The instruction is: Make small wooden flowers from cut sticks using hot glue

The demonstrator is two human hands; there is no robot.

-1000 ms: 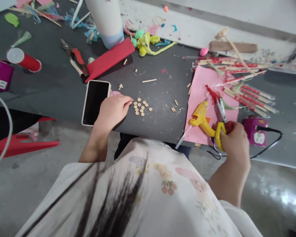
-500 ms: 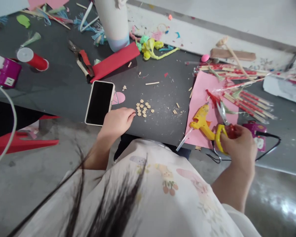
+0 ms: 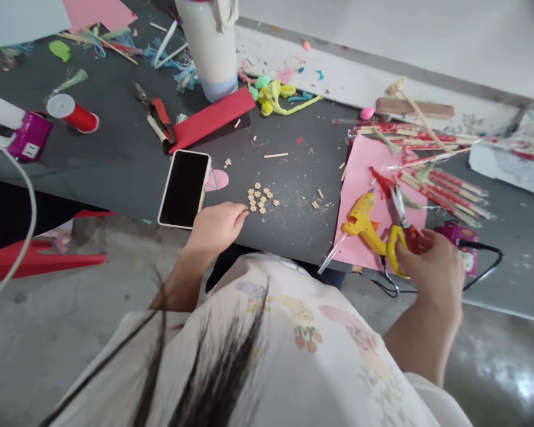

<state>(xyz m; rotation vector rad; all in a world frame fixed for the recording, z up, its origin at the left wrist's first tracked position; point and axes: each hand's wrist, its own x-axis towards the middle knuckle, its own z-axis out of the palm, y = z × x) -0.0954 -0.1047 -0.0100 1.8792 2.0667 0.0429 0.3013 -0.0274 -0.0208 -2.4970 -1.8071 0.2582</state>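
Observation:
My right hand point(image 3: 436, 264) is closed round the handles of a pair of scissors point(image 3: 399, 204), which have one yellow and one red loop. The blades point away from me over a pink sheet point(image 3: 360, 172). Beside them on that sheet lies a yellow hot glue gun point(image 3: 361, 219) with a clear glue stick in its back. My left hand point(image 3: 218, 228) rests at the table's near edge, thumb and fingers pressed together; what they hold, if anything, is hidden. Just right of its fingertips sit several small flower-shaped wooden pieces point(image 3: 260, 198). A phone point(image 3: 184, 188) lies behind this hand.
Pliers point(image 3: 160, 121), a red box-like strip point(image 3: 216, 118) and a white tumbler point(image 3: 213, 53) stand farther back. Wrapped sticks point(image 3: 445, 190) lie right. A red thread spool point(image 3: 73, 112) and a purple device point(image 3: 31, 136) are left. A black cable point(image 3: 493, 249) loops near my right hand.
The camera view has shifted slightly, so the tabletop things on the left sit a little farther right. Both hands stay nearly in place, the right one still on the scissors.

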